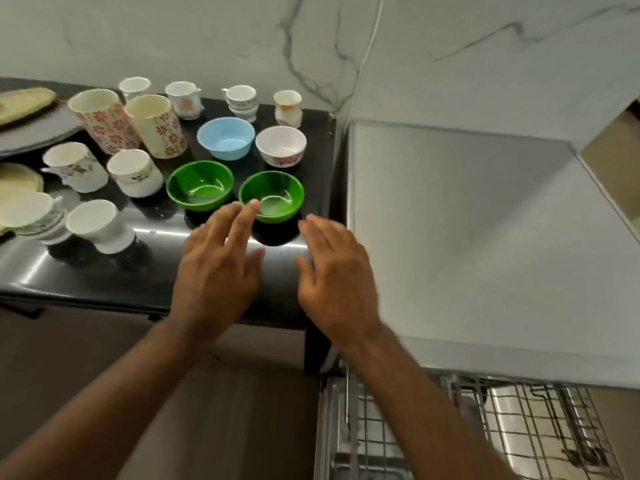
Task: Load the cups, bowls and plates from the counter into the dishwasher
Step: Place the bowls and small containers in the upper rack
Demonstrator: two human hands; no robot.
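Now both hands reach for the right green bowl (271, 199).
Likely light, stiff, slick plastic; grip the rim; left hand (216, 268) and right hand (337, 282) spread wide, holding nothing.

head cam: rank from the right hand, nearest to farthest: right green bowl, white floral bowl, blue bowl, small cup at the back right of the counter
From the right hand:
1. Right green bowl, just ahead and slightly left of the fingertips.
2. White floral bowl, behind that green bowl.
3. Blue bowl, further left in the same row.
4. Small cup at the back right, by the wall.
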